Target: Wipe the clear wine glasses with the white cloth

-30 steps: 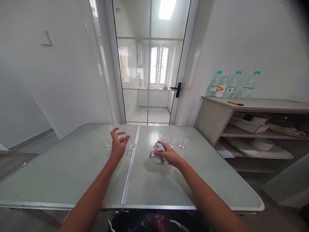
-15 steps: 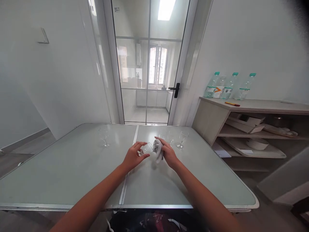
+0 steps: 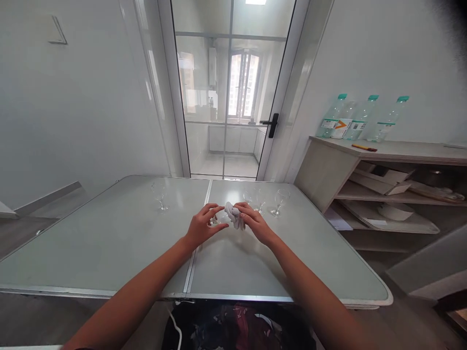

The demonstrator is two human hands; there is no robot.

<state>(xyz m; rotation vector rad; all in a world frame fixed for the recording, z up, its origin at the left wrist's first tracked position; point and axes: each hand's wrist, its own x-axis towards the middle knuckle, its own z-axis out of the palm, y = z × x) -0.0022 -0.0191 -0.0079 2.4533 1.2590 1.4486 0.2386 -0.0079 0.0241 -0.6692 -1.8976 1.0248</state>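
Observation:
My left hand [image 3: 203,225] is curled around a small clear stemmed glass [image 3: 216,220], held tilted on its side above the table. Most of that glass is hidden by fingers and cloth. In my right hand [image 3: 256,224] is a bunched whitish cloth [image 3: 234,215], pressed at the mouth end of the glass. Beyond my right hand stand several stemmed glasses, one of them a glass [image 3: 279,201] at the right of that group. Another upright glass [image 3: 160,197] is by itself on the left half of the table.
The grey-green table [image 3: 120,243] has a metal seam and metal edging. Behind it is a glass door [image 3: 207,155] with a black handle [image 3: 272,125]. On the right, a shelf unit [image 3: 321,170] carries plastic bottles [image 3: 359,124], a brush [image 3: 364,148] and trays.
The view has tilted down and shifted slightly. The cloth, which hung down from my right hand, is now bunched against the mouth of the glass. My left hand keeps its grip.

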